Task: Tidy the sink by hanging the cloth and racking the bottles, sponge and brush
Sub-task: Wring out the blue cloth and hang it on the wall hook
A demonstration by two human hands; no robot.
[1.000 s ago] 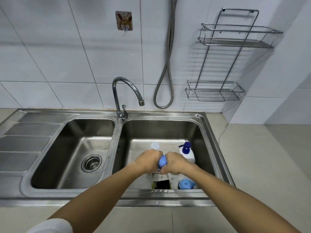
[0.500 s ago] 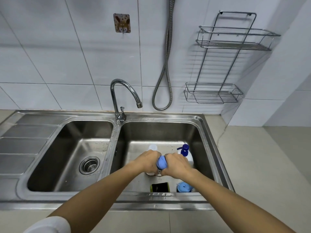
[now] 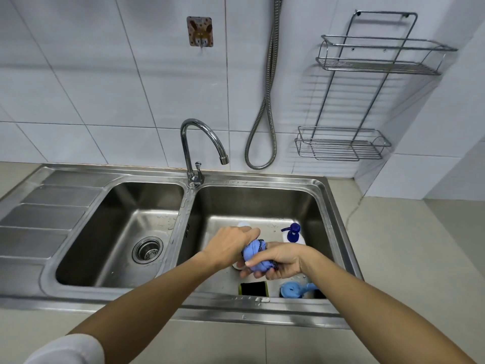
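Note:
Over the right basin of the steel sink (image 3: 338, 224), both hands grip a twisted blue cloth (image 3: 254, 254) with a dark edge. My left hand (image 3: 231, 246) closes on its upper end and my right hand (image 3: 282, 262) on its lower end. Behind my right hand stands a white pump bottle (image 3: 293, 234) with a dark blue pump. A second white bottle (image 3: 242, 224) is mostly hidden behind my left hand. A dark sponge with a yellow-green edge (image 3: 253, 288) and a light blue brush (image 3: 295, 288) lie at the basin's near wall.
A two-tier wire rack (image 3: 367, 101) hangs on the tiled wall at the right. A wall hook (image 3: 200, 31) with a printed pad is above the faucet (image 3: 199, 148). A metal hose (image 3: 265, 114) loops down between them. The left basin holds only its drain (image 3: 147, 250).
Both hands have turned against each other on the cloth, and more of the twisted cloth now shows between them. The camera view has shifted slightly downward.

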